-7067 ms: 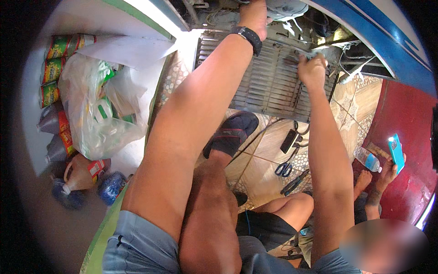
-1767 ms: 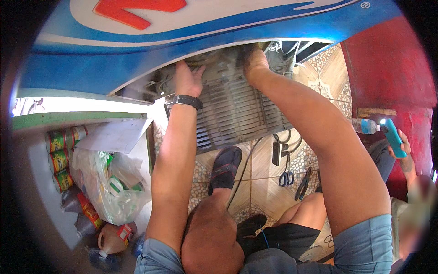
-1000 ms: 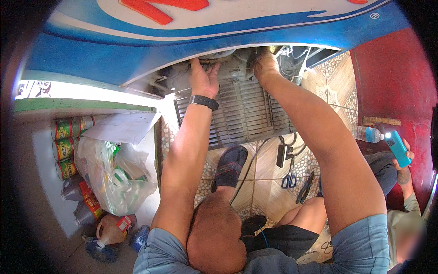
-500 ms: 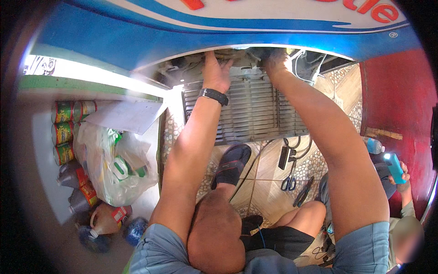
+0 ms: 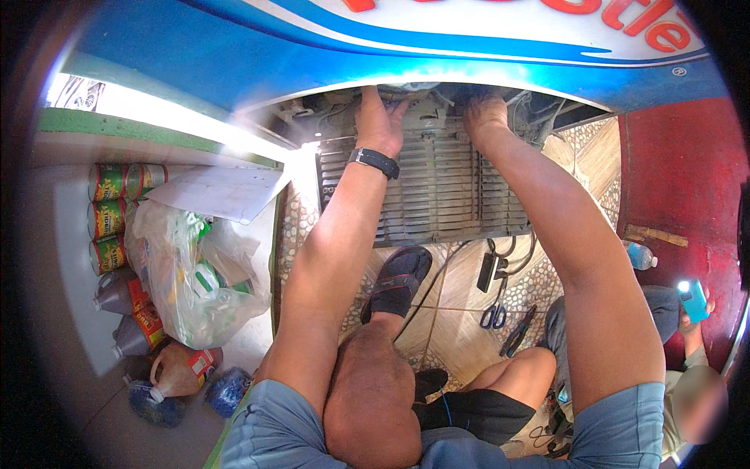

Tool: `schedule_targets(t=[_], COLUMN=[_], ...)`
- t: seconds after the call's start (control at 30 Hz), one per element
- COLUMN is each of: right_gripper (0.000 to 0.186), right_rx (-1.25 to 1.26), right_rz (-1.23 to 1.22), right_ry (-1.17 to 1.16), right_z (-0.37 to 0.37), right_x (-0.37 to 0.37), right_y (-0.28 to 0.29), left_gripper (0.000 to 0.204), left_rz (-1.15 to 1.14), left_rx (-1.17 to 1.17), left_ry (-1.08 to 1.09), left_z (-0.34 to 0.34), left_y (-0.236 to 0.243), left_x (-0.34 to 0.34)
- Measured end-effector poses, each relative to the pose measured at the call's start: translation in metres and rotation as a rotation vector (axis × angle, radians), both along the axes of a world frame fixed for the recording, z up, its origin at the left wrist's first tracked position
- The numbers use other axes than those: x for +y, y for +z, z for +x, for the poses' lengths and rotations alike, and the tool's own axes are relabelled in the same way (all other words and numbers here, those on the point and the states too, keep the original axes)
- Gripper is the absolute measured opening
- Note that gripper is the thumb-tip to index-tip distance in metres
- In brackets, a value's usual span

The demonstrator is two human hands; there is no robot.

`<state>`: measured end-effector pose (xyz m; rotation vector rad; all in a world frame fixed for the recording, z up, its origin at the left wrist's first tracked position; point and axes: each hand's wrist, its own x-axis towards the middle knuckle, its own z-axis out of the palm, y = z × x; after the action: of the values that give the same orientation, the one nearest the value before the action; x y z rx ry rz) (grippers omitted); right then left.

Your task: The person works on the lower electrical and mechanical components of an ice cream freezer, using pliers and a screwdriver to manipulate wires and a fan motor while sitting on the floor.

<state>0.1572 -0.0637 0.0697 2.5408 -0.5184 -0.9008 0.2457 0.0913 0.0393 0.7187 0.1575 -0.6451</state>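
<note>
Beneath the blue lower front of an appliance cabinet (image 5: 234,62), my left hand (image 5: 379,121) reaches palm-up into an opening, fingers apart, tips touching dusty parts partly hidden by the panel. A black watch is on that wrist. My right hand (image 5: 486,117) is inside the same opening further right, near thin wires (image 5: 539,109); its fingers are bent into shadow, and what they touch is unclear. Below both hands sits a dusty slatted metal grille (image 5: 418,187). A black rectangular adapter (image 5: 486,271) with cables, scissors (image 5: 492,316) and pliers (image 5: 517,334) lie on the tiled floor.
At left are stacked cans (image 5: 107,219), a plastic bag (image 5: 187,301), bottles (image 5: 187,367) and a pale sheet (image 5: 215,191). Another person's hand (image 5: 692,313) holds a lit cyan phone (image 5: 694,294) at right, beside a red panel (image 5: 680,172) and a water bottle (image 5: 642,256).
Since the oldest frame, both hands reach under the blue front. Over the last second they have shifted right in view, and the other person's phone has lowered and tilted.
</note>
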Motion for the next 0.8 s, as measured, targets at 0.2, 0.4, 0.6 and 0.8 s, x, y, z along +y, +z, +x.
schedule_targets(t=[0.2,0.4,0.6,0.8], right_gripper=[0.039,0.045,0.050,0.048], right_rx=[-0.104,-0.109,0.121,0.006], right_rz=[-0.082,-0.144,-0.145,-0.226], right_ry=[0.056,0.139,0.138,0.148], right_z=[-0.001,-0.004,0.005,-0.002], right_x=[-0.004,-0.003,0.011,-0.009], right_y=[-0.008,-0.009,0.008,-0.023], left_gripper=[0.091,0.086,0.088,0.094], left_rz=[-0.011,-0.006,0.050,0.065], left_rx=[-0.054,-0.018,-0.015,-0.017], left_ry=[0.006,0.009,0.041,0.030], left_z=[-0.003,-0.001,0.003,-0.001], left_y=[0.003,0.003,0.000,0.001], left_x=[-0.002,-0.003,0.001,-0.006])
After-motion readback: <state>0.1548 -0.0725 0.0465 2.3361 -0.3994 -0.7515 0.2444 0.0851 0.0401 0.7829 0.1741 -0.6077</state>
